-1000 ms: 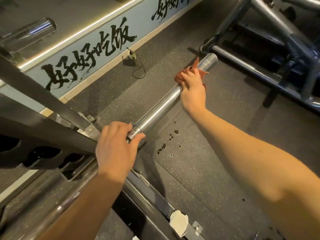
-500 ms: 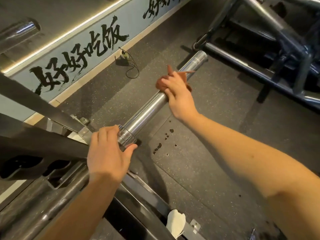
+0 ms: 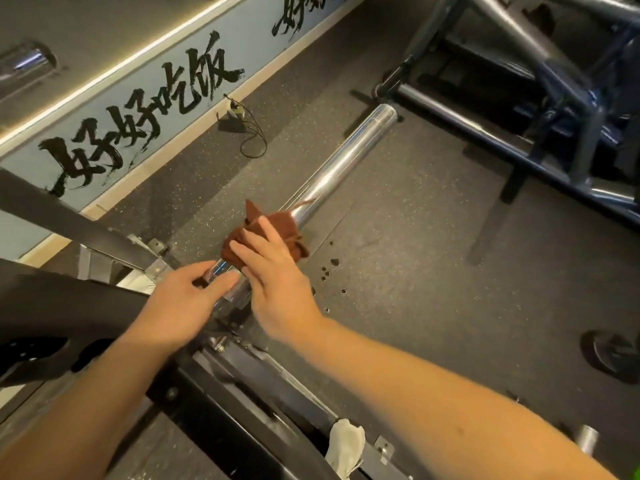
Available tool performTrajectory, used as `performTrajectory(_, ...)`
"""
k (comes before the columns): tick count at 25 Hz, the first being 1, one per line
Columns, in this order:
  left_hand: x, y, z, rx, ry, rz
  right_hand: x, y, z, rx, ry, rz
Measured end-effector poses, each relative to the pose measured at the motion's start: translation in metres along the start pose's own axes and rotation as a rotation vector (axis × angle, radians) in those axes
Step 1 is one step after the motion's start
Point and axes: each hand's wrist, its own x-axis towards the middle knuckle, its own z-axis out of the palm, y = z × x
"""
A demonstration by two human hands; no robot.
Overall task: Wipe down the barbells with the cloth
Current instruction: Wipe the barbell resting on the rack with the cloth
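A chrome barbell sleeve (image 3: 341, 164) sticks out from the rack toward the upper right, above the rubber floor. A rust-brown cloth (image 3: 258, 225) is wrapped over the sleeve near its inner end. My right hand (image 3: 277, 275) lies on top of the cloth, its fingers curled over it and the bar. Just to its left, my left hand (image 3: 180, 306) holds the sleeve's collar end between thumb and fingers. The bar's shaft behind the rack is hidden by my left arm.
A dark rack frame (image 3: 242, 393) crosses the bottom left. A blue wall strip with black lettering (image 3: 145, 109) runs along the left. A blue-grey machine frame (image 3: 540, 109) stands at the upper right. A cable (image 3: 252, 140) lies on the floor; a white scrap (image 3: 346, 445) hangs off the rack.
My right hand has slid the cloth along the sleeve from its outer tip back toward the collar, ending next to my left hand. The left hand has stayed at the collar.
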Motion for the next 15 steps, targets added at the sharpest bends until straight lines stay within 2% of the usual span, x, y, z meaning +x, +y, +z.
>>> performTrajectory(2,0.001,0.001,-0.003,-0.071,-0.025,-0.015,0.013,0.018,-0.020,-0.059,-0.086,-0.102)
performTrajectory(4,0.002,-0.002,-0.002,-0.103,-0.018,-0.025,0.036,0.036,-0.049,-0.111,-0.069,-0.111)
performTrajectory(9,0.001,-0.009,0.000,-0.049,-0.013,0.012,0.123,0.084,-0.120,-0.241,0.165,0.189)
performTrajectory(13,0.002,-0.018,0.009,0.011,0.018,0.046,0.113,0.062,-0.087,-0.123,0.309,0.308)
performTrajectory(15,-0.002,-0.014,0.020,0.110,0.116,0.090,0.069,0.033,-0.051,-0.089,0.266,0.263)
